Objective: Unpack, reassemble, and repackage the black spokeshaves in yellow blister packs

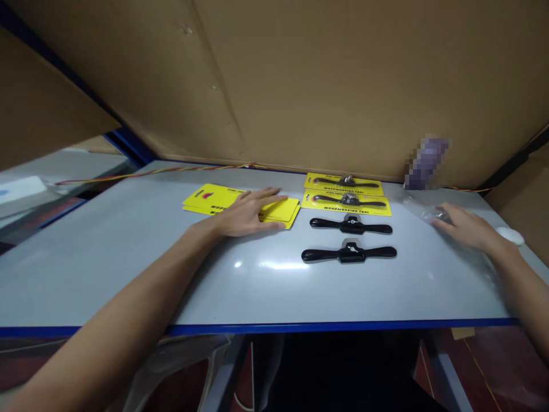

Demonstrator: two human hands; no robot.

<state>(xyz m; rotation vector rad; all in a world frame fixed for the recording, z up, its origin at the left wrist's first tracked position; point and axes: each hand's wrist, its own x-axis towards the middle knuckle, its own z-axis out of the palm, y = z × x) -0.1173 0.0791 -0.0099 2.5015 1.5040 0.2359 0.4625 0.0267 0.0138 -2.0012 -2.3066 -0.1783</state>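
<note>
My left hand (246,214) lies with fingers spread on a small stack of yellow printed cards (214,197), covering part of it. My right hand (467,224) is closed on a piece of clear plastic packaging (422,209), whose exact shape is blurred. Between the hands, two bare black spokeshaves, a nearer one (350,252) and a farther one (351,224), lie crosswise on the table. Behind them, two more spokeshaves rest on yellow cards marked "woodworking tool", the front card (309,203) and the back card (311,180).
The grey table (257,292) has a blue front edge. A cardboard wall (321,86) rises behind it, with a red and yellow wire (171,170) along its foot. A pixelated purple item (429,163) stands at the back right. A white round object (510,235) sits beside my right wrist.
</note>
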